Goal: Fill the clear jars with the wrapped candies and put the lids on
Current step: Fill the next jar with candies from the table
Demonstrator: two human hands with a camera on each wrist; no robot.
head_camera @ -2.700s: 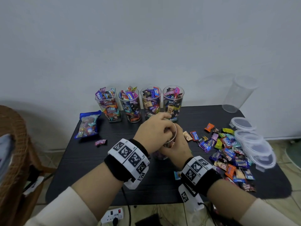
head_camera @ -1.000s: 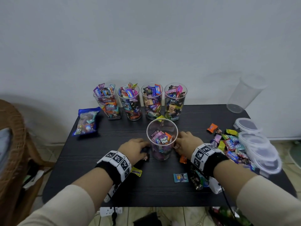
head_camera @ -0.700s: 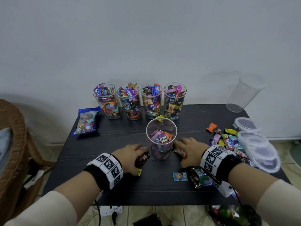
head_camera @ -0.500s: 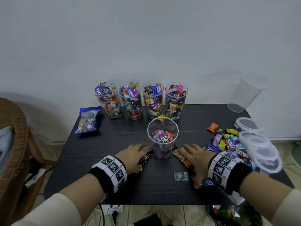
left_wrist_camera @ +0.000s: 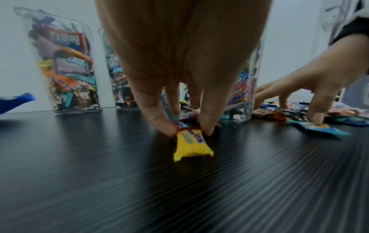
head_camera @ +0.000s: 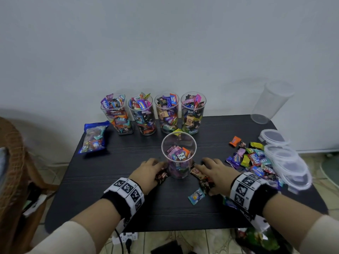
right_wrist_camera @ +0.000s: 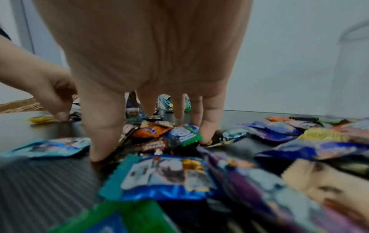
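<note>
Head view looks down from above; wrist views low, sharing the half-filled jar (head_camera: 178, 154)

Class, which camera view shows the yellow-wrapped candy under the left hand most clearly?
The left wrist view: the yellow-wrapped candy lies unobstructed, pinched at its far end by the left hand. The head view hides it under that hand; the right wrist view shows only a yellow sliver at left.

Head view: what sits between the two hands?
The part-filled jar stands between the left hand and right hand in the head view, with a few wrapped candies at its base.
</note>
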